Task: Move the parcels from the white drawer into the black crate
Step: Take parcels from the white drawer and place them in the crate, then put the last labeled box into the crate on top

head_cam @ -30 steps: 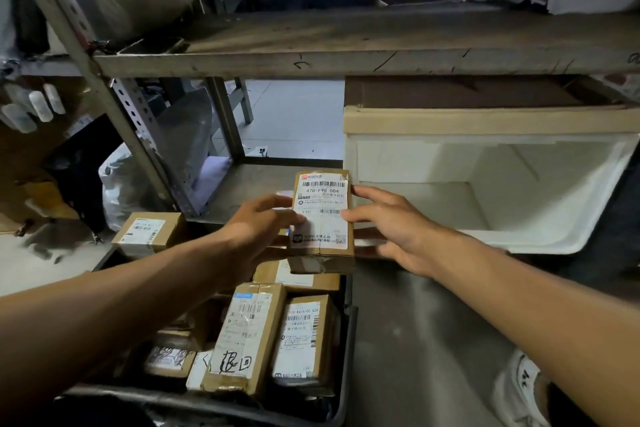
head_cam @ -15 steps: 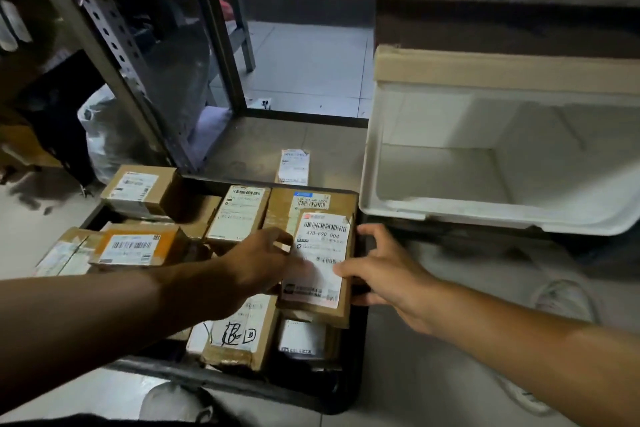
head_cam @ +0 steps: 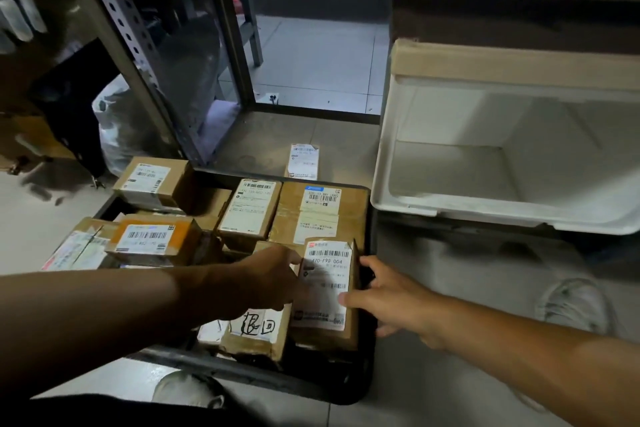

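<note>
A brown parcel with a white barcode label (head_cam: 327, 284) lies in the front right corner of the black crate (head_cam: 365, 388), on top of other parcels. My left hand (head_cam: 266, 281) grips its left edge. My right hand (head_cam: 394, 298) holds its right side, thumb on the label and fingers down along the crate wall. The crate holds several other labelled cardboard parcels, one with black handwriting (head_cam: 256, 329). The white drawer (head_cam: 450, 208) stands pulled out to the right of the crate, and its visible inside shows no parcels.
One small labelled parcel (head_cam: 304, 161) lies on the low shelf board behind the crate. A perforated metal upright (head_cam: 138, 62) and a white bag (head_cam: 114, 125) stand at the left. The shelf board above overhangs. My shoes (head_cam: 575, 302) rest on the floor nearby.
Both hands have carried the parcel from in front of the drawer down and toward me into the crate's front right corner. The view has tilted downward.
</note>
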`<state>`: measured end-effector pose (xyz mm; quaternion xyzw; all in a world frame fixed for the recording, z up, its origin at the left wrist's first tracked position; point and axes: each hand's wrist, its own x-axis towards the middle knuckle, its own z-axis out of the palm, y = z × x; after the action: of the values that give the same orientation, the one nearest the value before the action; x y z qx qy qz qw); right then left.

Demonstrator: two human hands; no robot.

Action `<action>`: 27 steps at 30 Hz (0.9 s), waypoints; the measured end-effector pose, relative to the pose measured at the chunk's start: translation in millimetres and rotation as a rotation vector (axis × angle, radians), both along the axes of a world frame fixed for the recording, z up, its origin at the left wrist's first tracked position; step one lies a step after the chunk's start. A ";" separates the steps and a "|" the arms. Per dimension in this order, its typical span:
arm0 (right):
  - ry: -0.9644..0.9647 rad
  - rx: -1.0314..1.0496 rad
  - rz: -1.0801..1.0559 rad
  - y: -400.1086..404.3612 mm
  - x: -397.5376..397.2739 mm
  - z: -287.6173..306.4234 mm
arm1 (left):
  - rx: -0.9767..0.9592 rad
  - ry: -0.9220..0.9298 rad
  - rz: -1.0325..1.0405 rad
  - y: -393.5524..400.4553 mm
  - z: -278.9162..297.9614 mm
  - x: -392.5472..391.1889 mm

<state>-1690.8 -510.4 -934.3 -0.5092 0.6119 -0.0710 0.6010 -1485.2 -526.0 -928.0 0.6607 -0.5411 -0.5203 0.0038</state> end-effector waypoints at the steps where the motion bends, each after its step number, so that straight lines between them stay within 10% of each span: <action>1: 0.016 -0.034 0.017 -1.3 1.0 4.8 | -0.004 -0.004 -0.003 -1.8 4.8 -0.1; 11: 0.230 -0.456 0.109 -54.6 34.1 75.9 | -0.533 -0.410 -0.276 -36.7 77.7 30.9; 27: 0.611 -0.576 0.294 -253.6 104.1 -45.6 | -0.421 -0.797 -0.393 -219.6 -16.5 63.9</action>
<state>-1586.6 -764.1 -979.9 -0.7351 0.6379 0.0012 0.2297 -1421.3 -745.6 -944.5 0.6785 -0.7084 -0.0971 -0.1684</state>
